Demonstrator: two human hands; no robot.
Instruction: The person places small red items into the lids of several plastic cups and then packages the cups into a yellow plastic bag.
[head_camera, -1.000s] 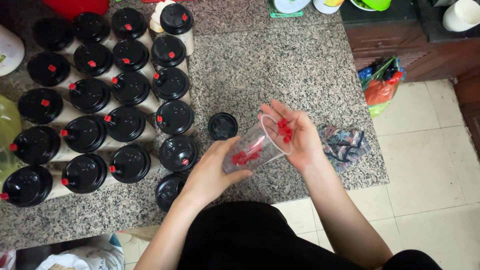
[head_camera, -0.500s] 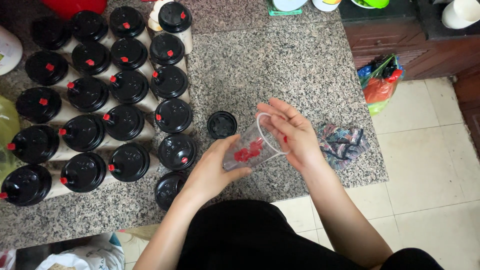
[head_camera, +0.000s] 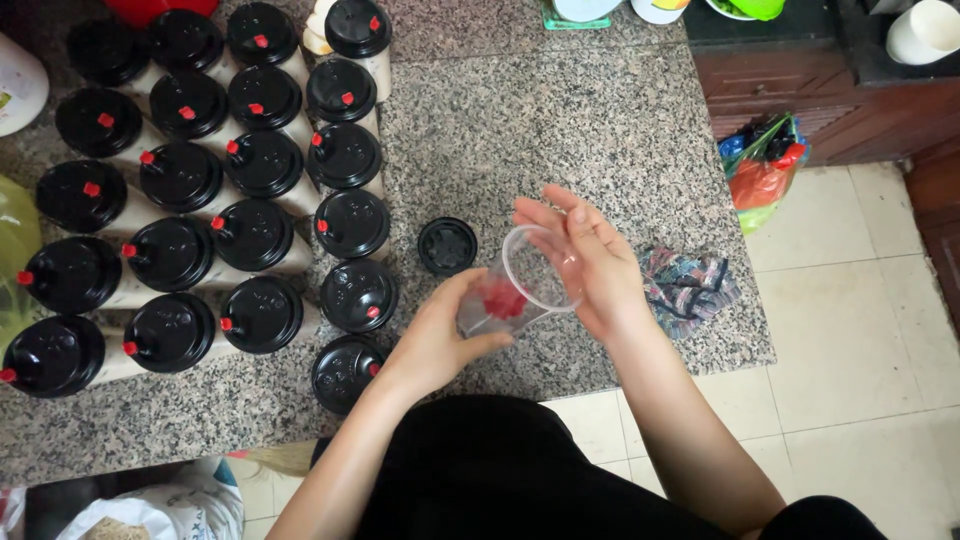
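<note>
My left hand (head_camera: 435, 340) grips a clear plastic cup (head_camera: 520, 285) tilted on its side above the granite counter (head_camera: 560, 130), with small red pieces (head_camera: 500, 298) gathered in its bottom. Over the cup's open mouth my right hand (head_camera: 590, 265) is cupped, fingers spread, palm against the rim. A loose black lid (head_camera: 447, 246) lies flat on the counter just left of the cup.
Several pale cups with black lids and red plugs (head_camera: 260, 235) fill the counter's left half. A folded patterned cloth (head_camera: 685, 285) lies near the counter's right edge. A colourful bag (head_camera: 765, 170) sits on the tiled floor beside a wooden cabinet (head_camera: 830, 110).
The red pieces left my right palm and dropped into the cup's bottom. My right hand turned to cover the cup's mouth, and the cup tipped a little more upright.
</note>
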